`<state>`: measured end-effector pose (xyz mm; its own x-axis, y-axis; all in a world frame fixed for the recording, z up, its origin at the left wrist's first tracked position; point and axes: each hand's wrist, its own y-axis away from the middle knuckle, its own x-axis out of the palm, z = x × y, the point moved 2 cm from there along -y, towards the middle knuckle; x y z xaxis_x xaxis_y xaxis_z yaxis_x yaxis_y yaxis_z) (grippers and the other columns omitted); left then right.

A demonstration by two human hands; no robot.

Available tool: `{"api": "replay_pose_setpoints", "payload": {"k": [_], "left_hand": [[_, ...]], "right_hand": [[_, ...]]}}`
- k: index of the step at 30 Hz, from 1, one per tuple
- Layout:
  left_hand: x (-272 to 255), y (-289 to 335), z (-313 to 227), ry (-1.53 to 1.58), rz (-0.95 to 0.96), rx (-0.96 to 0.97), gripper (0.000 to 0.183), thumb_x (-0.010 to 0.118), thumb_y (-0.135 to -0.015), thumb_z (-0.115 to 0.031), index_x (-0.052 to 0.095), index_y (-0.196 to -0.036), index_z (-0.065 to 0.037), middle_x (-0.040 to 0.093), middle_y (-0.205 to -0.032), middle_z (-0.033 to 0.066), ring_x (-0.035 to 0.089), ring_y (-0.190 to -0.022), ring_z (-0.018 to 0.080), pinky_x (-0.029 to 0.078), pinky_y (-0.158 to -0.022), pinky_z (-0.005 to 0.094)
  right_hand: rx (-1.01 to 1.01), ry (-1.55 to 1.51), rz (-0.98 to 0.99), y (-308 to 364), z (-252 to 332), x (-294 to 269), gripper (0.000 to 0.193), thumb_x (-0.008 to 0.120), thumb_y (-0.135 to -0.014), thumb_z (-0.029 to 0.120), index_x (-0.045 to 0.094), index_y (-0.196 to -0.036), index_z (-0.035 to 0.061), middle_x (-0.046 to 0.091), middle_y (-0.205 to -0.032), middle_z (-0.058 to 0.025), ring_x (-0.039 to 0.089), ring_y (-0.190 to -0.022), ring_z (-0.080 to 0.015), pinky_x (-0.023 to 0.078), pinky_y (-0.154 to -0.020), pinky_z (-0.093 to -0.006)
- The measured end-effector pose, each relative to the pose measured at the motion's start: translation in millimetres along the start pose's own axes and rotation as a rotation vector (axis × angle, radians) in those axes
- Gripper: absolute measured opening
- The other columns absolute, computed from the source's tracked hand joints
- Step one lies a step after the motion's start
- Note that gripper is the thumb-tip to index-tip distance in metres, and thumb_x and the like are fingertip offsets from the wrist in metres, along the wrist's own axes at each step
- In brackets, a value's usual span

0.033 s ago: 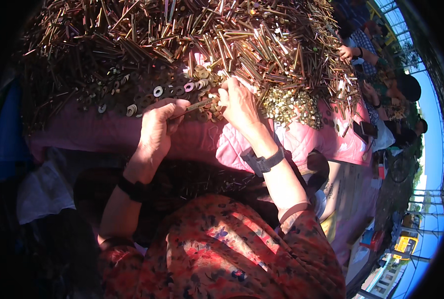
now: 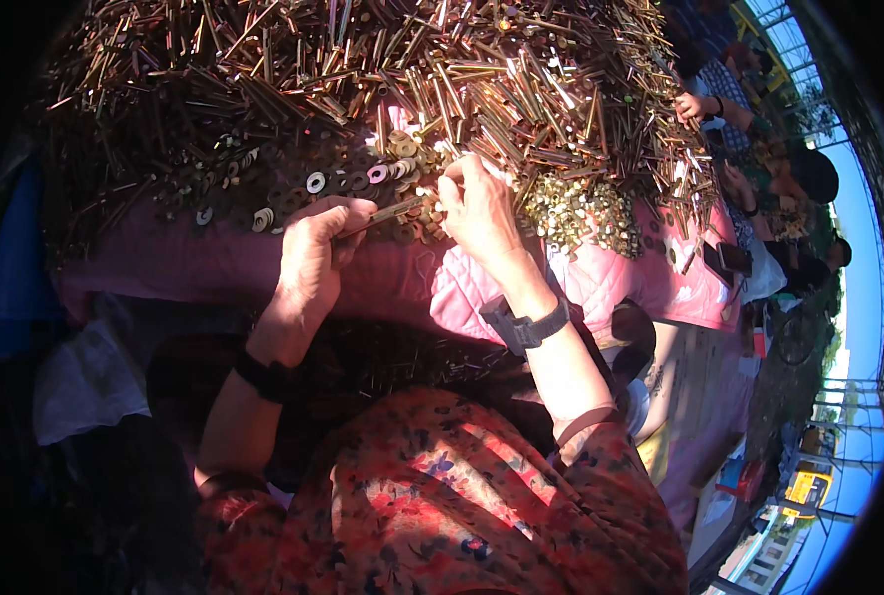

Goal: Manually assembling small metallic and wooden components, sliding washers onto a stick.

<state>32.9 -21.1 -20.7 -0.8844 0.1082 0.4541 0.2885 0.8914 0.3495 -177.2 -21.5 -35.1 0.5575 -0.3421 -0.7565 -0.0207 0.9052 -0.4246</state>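
2 hands (image 2: pixel 310 243), metal rod (image 2: pixel 393 211) in left, pink cloth (image 2: pixel 184 260) bare at near-left edge

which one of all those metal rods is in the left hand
The slim brownish-gold metal rod pinched in the left hand, pointing toward the right hand; the heaped rods beyond lie loose.

Pink quilted cloth (image 2: pixel 184 256) carries a big heap of thin metal rods (image 2: pixel 546 84) across the back, washers (image 2: pixel 263 218) nearer, small gold-coloured pieces (image 2: pixel 581 213) right of those.
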Motion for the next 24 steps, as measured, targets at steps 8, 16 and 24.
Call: {"api": "replay_pose_setpoints", "payload": {"k": [8, 16, 24], "left_hand": [[5, 2, 4, 0.117, 0.0, -0.043, 0.014, 0.055, -0.078, -0.009, 0.061, -0.086, 0.001, 0.05, -0.063, 0.0001, 0.034, -0.049, 0.0054, 0.025, -0.047, 0.0205], [19, 3, 26, 0.243, 0.282, -0.101, 0.019, 0.052, -0.083, -0.013, 0.061, -0.092, 0.001, 0.056, -0.074, 0.0035, 0.044, -0.06, 0.0091, 0.035, -0.057, 0.0224], [44, 4, 36, 0.483, 0.25, -0.146, 0.029, 0.049, -0.09, -0.024, 0.061, -0.102, 0.0, 0.063, -0.106, 0.0124, 0.056, -0.104, 0.0235, 0.04, -0.097, 0.0386]], "right_hand": [[0.751, -1.367, 0.098, 32, 36, -13, 0.023, 0.051, -0.093, 0.027, 0.059, -0.097, 0.005, 0.058, -0.076, -0.0031, 0.055, -0.062, -0.0112, 0.041, -0.05, -0.0224], [0.574, -1.23, 0.025, 39, 71, -17, 0.018, 0.058, -0.092, 0.019, 0.06, -0.096, 0.0016, 0.057, -0.071, 0.0002, 0.052, -0.062, -0.0059, 0.042, -0.055, -0.0216], [0.401, -0.934, -0.116, 54, 83, -22, 0.014, 0.059, -0.09, 0.014, 0.059, -0.093, 0.0003, 0.065, -0.084, -0.0066, 0.061, -0.077, -0.0125, 0.048, -0.068, -0.027]]}}
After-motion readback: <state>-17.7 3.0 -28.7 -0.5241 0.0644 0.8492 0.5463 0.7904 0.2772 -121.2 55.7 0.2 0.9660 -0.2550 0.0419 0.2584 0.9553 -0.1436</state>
